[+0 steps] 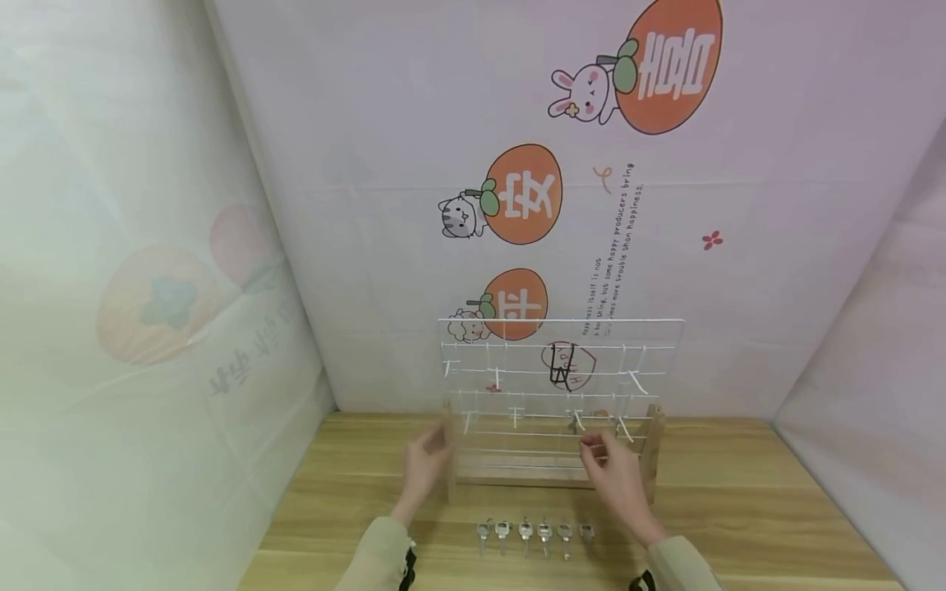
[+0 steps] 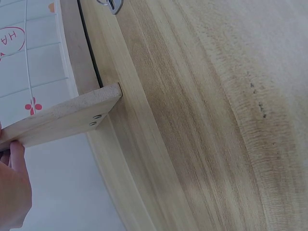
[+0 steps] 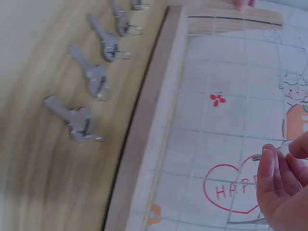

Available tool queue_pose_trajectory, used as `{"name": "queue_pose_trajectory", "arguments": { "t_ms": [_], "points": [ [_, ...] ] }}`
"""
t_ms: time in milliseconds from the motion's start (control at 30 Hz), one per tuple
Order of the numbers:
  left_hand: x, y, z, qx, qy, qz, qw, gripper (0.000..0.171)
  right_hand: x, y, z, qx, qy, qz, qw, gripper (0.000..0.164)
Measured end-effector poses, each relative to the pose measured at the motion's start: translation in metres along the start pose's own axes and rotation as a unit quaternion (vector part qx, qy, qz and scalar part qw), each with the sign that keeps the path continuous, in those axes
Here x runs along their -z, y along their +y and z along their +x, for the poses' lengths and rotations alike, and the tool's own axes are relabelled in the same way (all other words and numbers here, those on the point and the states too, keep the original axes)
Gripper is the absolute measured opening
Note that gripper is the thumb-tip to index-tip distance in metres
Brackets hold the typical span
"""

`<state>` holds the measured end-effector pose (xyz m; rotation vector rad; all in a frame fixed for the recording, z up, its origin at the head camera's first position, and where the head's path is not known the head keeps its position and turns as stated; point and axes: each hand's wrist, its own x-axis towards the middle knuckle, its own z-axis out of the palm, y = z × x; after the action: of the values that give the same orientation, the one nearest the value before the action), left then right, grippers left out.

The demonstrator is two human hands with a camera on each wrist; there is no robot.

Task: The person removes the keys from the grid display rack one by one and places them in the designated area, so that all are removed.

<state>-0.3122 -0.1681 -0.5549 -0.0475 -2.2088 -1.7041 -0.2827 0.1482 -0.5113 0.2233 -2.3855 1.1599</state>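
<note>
A white wire grid rack (image 1: 562,319) with hooks stands on the table in a wooden frame. My left hand (image 1: 426,461) grips the frame's left wooden side post (image 2: 57,120); part of the hand is cut off in the left wrist view. My right hand (image 1: 612,472) is in front of the grid, by the lower right hooks (image 1: 624,428). Its thumb and fingers pinch a small key, mostly hidden, with a metal end (image 3: 257,157) showing past the fingertips. Several silver keys (image 1: 525,529) with rings lie in a row on the table before the rack.
The wooden table (image 1: 739,525) extends to both sides of the rack. White printed cloth (image 1: 369,246) hangs behind it and at both sides. The right wooden post (image 1: 652,451) stands close to my right hand. A black bent-wire piece (image 1: 562,367) shows on the upper grid.
</note>
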Motion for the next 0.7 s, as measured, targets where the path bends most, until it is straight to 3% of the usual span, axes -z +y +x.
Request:
{"name": "queue_pose_trajectory", "arguments": {
  "t_ms": [167, 500, 700],
  "points": [
    [0.000, -0.002, 0.000, -0.002, 0.001, 0.003, 1.0000, 0.044, -0.001, -0.006, 0.009, -0.021, 0.007, 0.012, 1.000, 0.011],
    [-0.001, -0.001, -0.001, -0.006, 0.008, 0.003, 0.9999, 0.044, -0.007, -0.008, 0.022, -0.024, 0.030, 0.029, 0.999, 0.016],
    [-0.001, 0.000, -0.001, 0.008, 0.006, 0.004, 0.9999, 0.043, -0.008, -0.009, 0.025, -0.036, 0.031, 0.021, 0.999, 0.020]
  ]
}}
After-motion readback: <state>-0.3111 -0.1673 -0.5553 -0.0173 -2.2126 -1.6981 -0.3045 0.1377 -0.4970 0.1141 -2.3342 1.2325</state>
